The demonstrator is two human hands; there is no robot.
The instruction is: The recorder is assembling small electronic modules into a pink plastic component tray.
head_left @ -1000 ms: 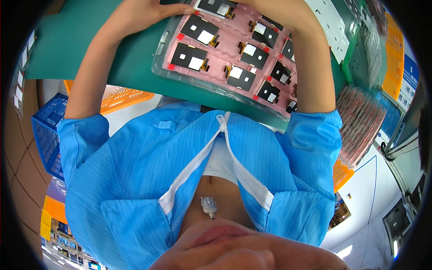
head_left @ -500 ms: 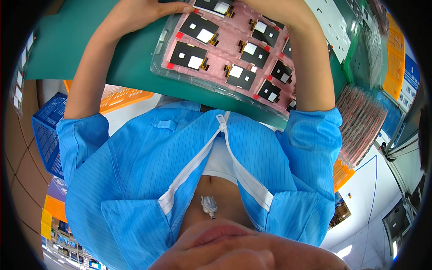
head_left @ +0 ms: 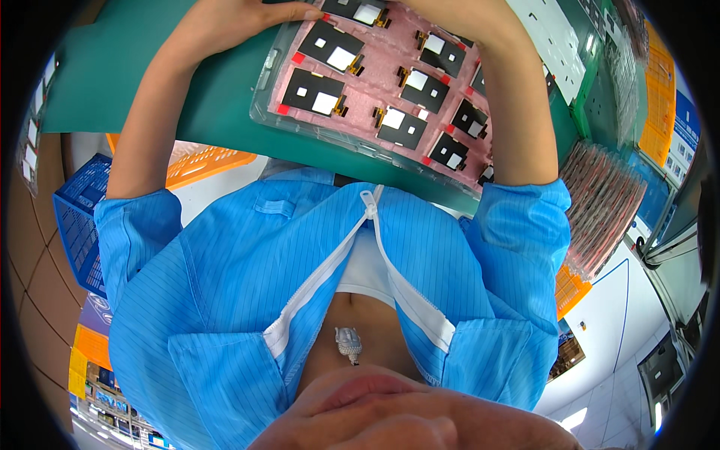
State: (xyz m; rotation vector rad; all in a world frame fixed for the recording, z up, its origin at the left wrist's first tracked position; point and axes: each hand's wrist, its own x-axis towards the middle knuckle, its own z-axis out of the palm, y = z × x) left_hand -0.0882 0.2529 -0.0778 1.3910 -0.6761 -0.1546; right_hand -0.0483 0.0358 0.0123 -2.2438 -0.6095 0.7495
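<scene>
A clear plastic tray (head_left: 262, 105) with a pink liner (head_left: 360, 101) lies on the green table, tilted in view. Several flat black rectangular parts (head_left: 313, 82) with white squares, short dark flex tails and red tabs sit in its rows. At the tray's upper left edge is my left hand (head_left: 240, 21), its thumb stretched out so that the tip meets a red tab beside a black part (head_left: 352, 9). The other fingers of that hand are cut off by the top edge. Over the tray's far right side reaches my right hand (head_left: 457, 13); its fingers are out of the picture.
Green mat (head_left: 97, 82) covers the table to the left. A blue plastic basket (head_left: 79, 225) stands low on the left, near an orange basket (head_left: 210, 166). On the right rises a tall stack of clear and pink trays (head_left: 600, 202), with a white perforated board (head_left: 551, 45) beyond.
</scene>
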